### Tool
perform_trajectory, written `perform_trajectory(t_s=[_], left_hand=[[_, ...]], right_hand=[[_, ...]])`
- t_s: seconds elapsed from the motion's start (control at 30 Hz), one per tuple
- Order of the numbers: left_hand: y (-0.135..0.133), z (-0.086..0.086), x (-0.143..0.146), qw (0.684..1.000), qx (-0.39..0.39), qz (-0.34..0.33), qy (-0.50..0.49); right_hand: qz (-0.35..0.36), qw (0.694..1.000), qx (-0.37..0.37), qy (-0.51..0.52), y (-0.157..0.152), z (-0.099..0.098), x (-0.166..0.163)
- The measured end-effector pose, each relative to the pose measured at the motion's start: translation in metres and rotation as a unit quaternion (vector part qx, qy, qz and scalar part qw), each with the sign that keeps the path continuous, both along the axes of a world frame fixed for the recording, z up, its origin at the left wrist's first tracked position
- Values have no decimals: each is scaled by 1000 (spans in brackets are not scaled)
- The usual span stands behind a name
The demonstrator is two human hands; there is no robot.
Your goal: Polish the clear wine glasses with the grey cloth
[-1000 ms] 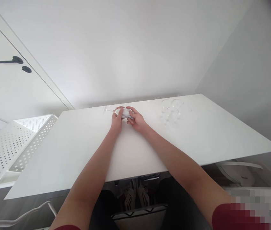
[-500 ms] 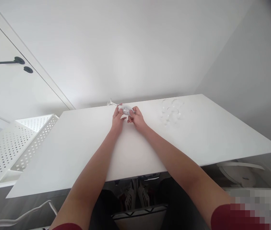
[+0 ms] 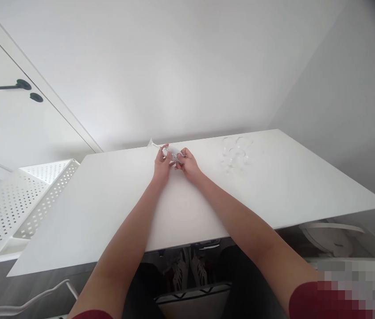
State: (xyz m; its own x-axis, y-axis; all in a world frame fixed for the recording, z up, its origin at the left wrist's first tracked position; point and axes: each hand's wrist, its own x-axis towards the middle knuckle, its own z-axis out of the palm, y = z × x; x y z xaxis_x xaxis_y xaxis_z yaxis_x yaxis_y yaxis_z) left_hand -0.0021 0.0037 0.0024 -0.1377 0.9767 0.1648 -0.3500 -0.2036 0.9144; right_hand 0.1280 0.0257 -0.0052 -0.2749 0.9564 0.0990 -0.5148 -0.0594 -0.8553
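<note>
Your arms reach far across the white table [image 3: 114, 208]; left hand [image 3: 161, 162] and right hand [image 3: 187, 163] both pinch 1 tilted stemmed glass [image 3: 172, 152].

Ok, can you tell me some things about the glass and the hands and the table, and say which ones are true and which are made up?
1. Both hands hold one stemmed glass. True: the left hand and the right hand are both on it.
2. The held glass stands upright on the table. False: it is tipped on its side, foot pointing left and away.
3. More clear glasses stand on the table to the right of the hands. True.
4. The table is black. False: it is white.
5. A white rack full of holes sits left of the table. True.
</note>
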Motion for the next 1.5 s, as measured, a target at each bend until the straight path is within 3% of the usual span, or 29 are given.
perform_trajectory(t_s=[0.1,0.2,0.3,0.4,0.5,0.6,0.7,0.87,1.07,1.27,1.5], left_hand=[[0,1,1,1000,11,17,6],[0,0,2,999,51,-15,0],[1,-2,0,998,49,-44,12],[5,-8,-4,999,19,-10,50],[10,-14,-8,997,12,17,70],[11,-14,-8,997,41,0,68],[9,-12,-6,997,43,-24,55],[10,-13,-7,997,7,35,62],[12,-15,-6,994,87,-12,61],[8,-10,-6,998,45,2,54],[10,-15,-6,986,119,-38,113]], right_hand=[[13,998,-43,53,3,0,3],[7,994,-72,79,7,0,9],[-28,998,-33,42,8,0,9],[-45,999,4,7,7,0,7],[-28,999,-21,29,9,0,8],[-28,996,-53,67,11,1,12],[-51,997,-35,55,11,1,12],[-33,999,-16,19,9,0,6],[-25,990,-99,93,13,-1,11],[-36,996,-55,56,10,-1,6],[-99,985,-116,81,15,-1,12]])
